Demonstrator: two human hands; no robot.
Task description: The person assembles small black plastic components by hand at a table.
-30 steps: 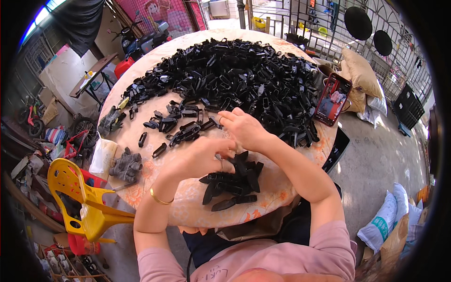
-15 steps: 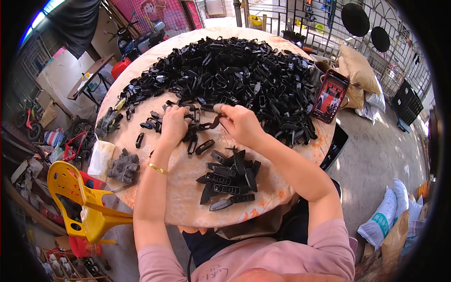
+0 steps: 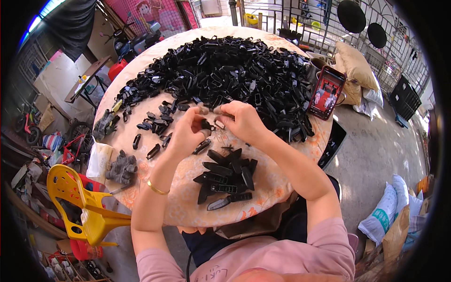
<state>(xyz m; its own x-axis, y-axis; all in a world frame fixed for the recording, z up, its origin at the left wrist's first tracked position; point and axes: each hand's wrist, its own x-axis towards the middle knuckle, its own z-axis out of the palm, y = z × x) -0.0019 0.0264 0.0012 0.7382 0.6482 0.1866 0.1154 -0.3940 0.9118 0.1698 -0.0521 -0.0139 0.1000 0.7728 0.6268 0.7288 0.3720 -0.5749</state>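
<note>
Close together over the middle of the table, my left hand [image 3: 188, 130] and my right hand [image 3: 238, 120] work with curled fingers, their tips capped in something greyish. A small black plastic piece [image 3: 206, 124] shows between the left fingers. The right thumb and fingertips pinch a small part [image 3: 219, 124] whose kind is too small to tell. Just beyond lies a wide heap of black plastic frame-like pieces [image 3: 235, 70]. Several loose black pieces [image 3: 157, 123] lie beside my left hand. Nearer my body rests a small pile of longer black pieces [image 3: 228, 176], some blade-shaped.
The round table has a pale flowered cloth [image 3: 178, 202]. A phone [image 3: 327, 91] stands upright at its right edge. Dark gloves [image 3: 121, 169] and a white packet [image 3: 99, 160] lie at the left edge. A yellow chair [image 3: 89, 207] stands left; sacks [image 3: 383, 216] lie on the right floor.
My left hand has left the loose pieces and moved right, turning toward my right hand with a black piece. My right hand has shifted slightly; the linked dark piece beneath it no longer shows.
</note>
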